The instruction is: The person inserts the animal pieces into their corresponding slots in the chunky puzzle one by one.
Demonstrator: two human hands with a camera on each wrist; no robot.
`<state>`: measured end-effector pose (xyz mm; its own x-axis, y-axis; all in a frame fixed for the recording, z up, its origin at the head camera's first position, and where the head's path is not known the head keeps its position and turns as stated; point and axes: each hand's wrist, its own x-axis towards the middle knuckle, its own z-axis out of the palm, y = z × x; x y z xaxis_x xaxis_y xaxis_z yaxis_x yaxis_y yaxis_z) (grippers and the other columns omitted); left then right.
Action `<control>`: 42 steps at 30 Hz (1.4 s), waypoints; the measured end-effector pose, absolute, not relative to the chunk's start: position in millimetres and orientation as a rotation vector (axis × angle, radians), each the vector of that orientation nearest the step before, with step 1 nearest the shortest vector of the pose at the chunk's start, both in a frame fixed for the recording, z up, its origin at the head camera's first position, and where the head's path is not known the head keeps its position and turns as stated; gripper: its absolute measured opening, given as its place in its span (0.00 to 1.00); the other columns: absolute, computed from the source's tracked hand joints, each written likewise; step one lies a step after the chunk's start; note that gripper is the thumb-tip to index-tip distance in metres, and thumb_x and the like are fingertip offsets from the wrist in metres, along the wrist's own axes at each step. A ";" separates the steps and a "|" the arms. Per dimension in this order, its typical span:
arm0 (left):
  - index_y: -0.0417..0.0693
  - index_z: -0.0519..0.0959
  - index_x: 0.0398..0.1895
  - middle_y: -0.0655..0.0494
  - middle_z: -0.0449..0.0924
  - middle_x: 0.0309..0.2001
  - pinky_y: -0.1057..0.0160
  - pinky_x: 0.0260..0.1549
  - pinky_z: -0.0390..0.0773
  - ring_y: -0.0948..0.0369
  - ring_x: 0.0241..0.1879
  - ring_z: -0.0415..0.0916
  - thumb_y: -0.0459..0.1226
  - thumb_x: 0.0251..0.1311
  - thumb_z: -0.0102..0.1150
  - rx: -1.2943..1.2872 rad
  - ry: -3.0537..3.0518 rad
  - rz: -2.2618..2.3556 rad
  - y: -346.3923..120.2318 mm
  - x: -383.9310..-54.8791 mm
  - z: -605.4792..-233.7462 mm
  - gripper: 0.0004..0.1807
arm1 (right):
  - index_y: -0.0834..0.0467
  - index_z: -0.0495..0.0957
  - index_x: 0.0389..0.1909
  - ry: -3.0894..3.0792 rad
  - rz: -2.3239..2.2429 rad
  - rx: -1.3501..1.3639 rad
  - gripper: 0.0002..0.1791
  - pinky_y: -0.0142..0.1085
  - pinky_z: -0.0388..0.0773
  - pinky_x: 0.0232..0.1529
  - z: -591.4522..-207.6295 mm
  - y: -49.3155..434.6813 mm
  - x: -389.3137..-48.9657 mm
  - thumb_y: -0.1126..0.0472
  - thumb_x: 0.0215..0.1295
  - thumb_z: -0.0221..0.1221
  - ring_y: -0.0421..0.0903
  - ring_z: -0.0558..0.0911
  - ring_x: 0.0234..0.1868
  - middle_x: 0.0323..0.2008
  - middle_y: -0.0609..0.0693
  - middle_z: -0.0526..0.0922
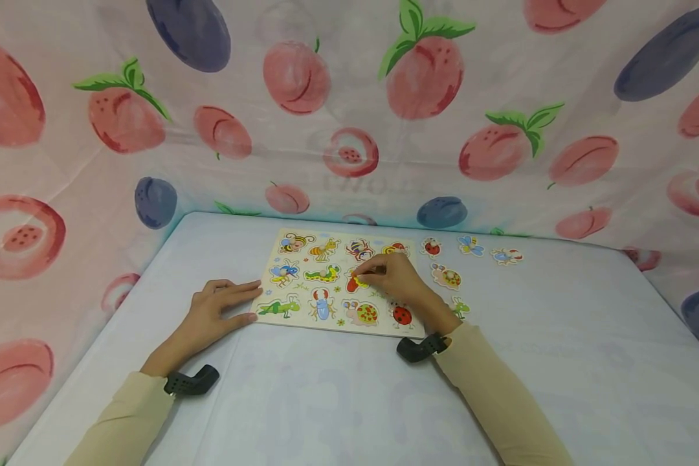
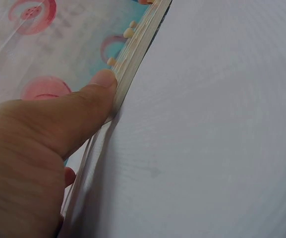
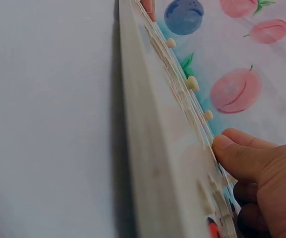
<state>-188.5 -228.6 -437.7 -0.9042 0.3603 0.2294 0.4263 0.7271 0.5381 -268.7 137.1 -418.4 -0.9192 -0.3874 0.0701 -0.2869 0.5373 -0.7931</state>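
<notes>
A wooden peg puzzle board (image 1: pixel 303 327) with printed insects lies on the white table. My left hand (image 1: pixel 212 314) rests at its left edge, fingers stretched out; in the left wrist view the thumb (image 2: pixel 90 99) touches the board's side. Over the board's middle row, my right hand (image 1: pixel 393 278) pinches a red and yellow puzzle piece (image 1: pixel 352 283) between thumb and fingertips, which partly cover it. In the right wrist view the right hand (image 3: pixel 269 173) hides whatever is between its fingertips. Small wooden knobs (image 3: pixel 192 83) stand up from several pieces.
Right of the board lie loose pieces: a ladybird (image 1: pixel 431 247), a blue-winged insect (image 1: pixel 470 245), a beetle (image 1: pixel 507 257), a snail (image 1: pixel 446 277) and a green insect (image 1: pixel 459 307) partly behind the right forearm. A fruit-patterned cloth (image 1: pixel 349 188) hangs behind the table.
</notes>
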 end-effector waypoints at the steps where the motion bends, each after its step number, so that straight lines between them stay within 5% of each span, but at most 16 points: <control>1: 0.52 0.76 0.61 0.56 0.69 0.65 0.46 0.46 0.52 0.49 0.59 0.57 0.46 0.57 0.66 -0.646 -2.816 -0.920 -228.8 -188.6 -437.9 0.28 | 0.48 0.87 0.35 2.656 -1.336 -0.590 0.05 0.35 0.76 0.37 -417.9 137.0 -268.5 0.61 0.60 0.65 0.42 0.79 0.37 0.37 0.43 0.84; 21: 0.53 0.75 0.62 0.58 0.68 0.66 0.46 0.46 0.52 0.50 0.59 0.57 0.48 0.58 0.65 -0.658 -2.814 -0.932 -230.0 -189.8 -440.7 0.28 | 0.45 0.85 0.41 2.649 -1.350 -0.452 0.10 0.38 0.72 0.31 -409.0 143.1 -265.6 0.56 0.58 0.68 0.48 0.73 0.35 0.39 0.45 0.79; 42: 0.52 0.76 0.62 0.58 0.68 0.66 0.46 0.45 0.52 0.50 0.59 0.57 0.47 0.57 0.65 -0.657 -2.813 -0.938 -230.1 -189.6 -439.8 0.28 | 0.53 0.85 0.44 2.849 -1.359 -0.537 0.13 0.34 0.65 0.24 -383.1 198.7 -265.4 0.56 0.58 0.68 0.48 0.73 0.30 0.40 0.44 0.83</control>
